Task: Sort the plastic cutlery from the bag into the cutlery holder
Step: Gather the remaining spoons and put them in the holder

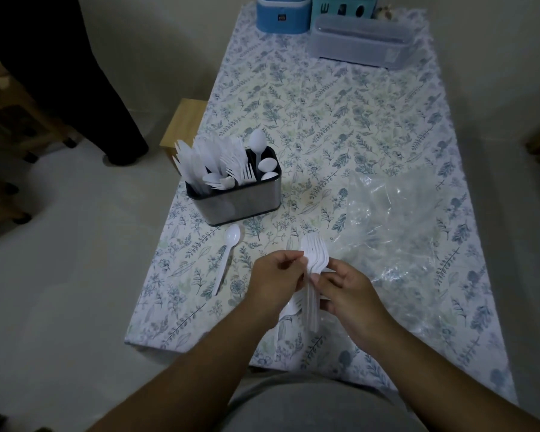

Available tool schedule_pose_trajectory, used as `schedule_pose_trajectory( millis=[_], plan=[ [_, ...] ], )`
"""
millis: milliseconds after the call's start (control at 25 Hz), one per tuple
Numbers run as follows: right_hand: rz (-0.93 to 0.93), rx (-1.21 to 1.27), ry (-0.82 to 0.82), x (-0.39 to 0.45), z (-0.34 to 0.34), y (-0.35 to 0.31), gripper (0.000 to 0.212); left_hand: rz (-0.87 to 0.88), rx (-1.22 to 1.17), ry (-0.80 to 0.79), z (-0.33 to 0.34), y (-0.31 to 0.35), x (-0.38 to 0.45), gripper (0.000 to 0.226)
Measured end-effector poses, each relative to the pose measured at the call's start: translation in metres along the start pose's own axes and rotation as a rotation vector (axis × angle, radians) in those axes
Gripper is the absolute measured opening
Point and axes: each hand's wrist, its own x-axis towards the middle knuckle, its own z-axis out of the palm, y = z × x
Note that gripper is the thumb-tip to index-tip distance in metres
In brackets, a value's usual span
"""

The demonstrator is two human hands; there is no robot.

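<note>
Both hands hold a stacked bunch of white plastic forks point(315, 255) upright over the near part of the table. My left hand point(273, 280) pinches the bunch from the left, my right hand point(345, 293) grips it from the right. The steel cutlery holder point(242, 202) stands to the far left of my hands; knives, forks and spoons stick out of it. A single white spoon point(228, 255) lies on the cloth just in front of the holder. The clear plastic bag point(396, 226) lies crumpled on the right of my hands.
The table wears a floral cloth point(325, 120). At its far end stand a blue container point(282, 15), a teal holder point(345, 7) and a clear lidded box point(360, 42). A small wooden stool point(183, 123) sits beside the table's left edge.
</note>
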Motion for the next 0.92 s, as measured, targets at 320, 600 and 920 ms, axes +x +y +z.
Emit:
schedule_pose_trajectory(
  millis=[320, 600, 920],
  plan=[
    [-0.043, -0.031, -0.011, -0.005, -0.001, -0.001, 0.038, 0.152, 0.285, 0.09, 0.004, -0.006, -0.005, 0.007],
    [-0.005, -0.105, 0.072, -0.009, -0.012, 0.004, 0.043, 0.306, 0.75, -0.015, -0.016, 0.002, -0.008, 0.004],
    [0.02, -0.115, 0.175, -0.01, -0.033, 0.008, 0.052, 0.378, 1.19, -0.083, -0.048, -0.061, -0.022, 0.025]
  ],
)
